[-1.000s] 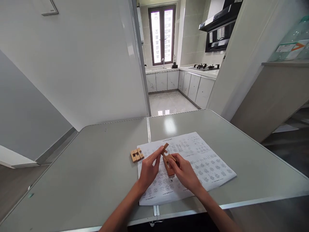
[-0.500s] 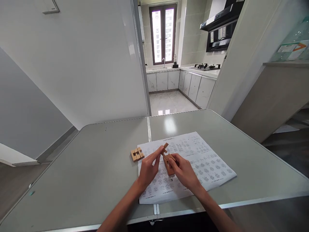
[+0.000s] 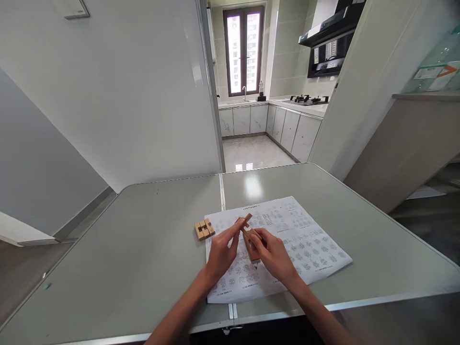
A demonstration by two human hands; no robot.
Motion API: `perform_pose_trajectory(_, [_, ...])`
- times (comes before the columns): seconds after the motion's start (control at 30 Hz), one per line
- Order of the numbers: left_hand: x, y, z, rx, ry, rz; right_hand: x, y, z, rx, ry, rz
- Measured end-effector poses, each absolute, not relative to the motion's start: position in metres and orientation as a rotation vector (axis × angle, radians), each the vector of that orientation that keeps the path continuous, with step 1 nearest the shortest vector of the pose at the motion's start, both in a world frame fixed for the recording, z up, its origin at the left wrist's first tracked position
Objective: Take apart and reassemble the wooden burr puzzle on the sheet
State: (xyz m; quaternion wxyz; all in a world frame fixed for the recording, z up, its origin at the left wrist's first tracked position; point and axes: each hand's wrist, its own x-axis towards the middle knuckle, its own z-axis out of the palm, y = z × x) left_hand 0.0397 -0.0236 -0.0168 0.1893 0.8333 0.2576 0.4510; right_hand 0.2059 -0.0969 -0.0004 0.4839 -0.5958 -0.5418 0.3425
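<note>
Between the fingertips of my left hand (image 3: 222,249) is a small notched wooden puzzle piece (image 3: 247,218), tilted up and away. My right hand (image 3: 272,249) is closed on another wooden puzzle piece (image 3: 256,233), whose end meets or nearly meets the first one; the fingers hide much of it. Below the hands lies a longer brown wooden block (image 3: 251,254), partly covered by my right fingers. Under everything is a printed sheet (image 3: 309,239) with rows of small diagrams. Left of my hands, a cluster of wooden puzzle pieces (image 3: 204,229) sits at the sheet's edge.
The grey folding table (image 3: 143,258) has a metal seam (image 3: 222,191) running down its middle and a metal front edge. A tiny green bit (image 3: 47,286) lies near the left edge. Beyond the table, a doorway shows a kitchen with white cabinets (image 3: 241,120).
The piece in my left hand has turned slightly, its far end shifting a little to the right. Both hands otherwise stay in nearly the same place.
</note>
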Motion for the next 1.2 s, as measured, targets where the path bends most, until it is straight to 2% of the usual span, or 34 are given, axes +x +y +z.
perform_pose_trajectory(0.67, [0.043, -0.029, -0.022, 2.375, 0.710, 1.265, 0.197, -0.091, 0.002, -1.475, -1.277, 0.780])
perform_pose_trajectory(1.2, [0.047, -0.034, -0.020, 2.291, 0.695, 1.188, 0.201, -0.093, 0.001, -1.377, -1.197, 0.889])
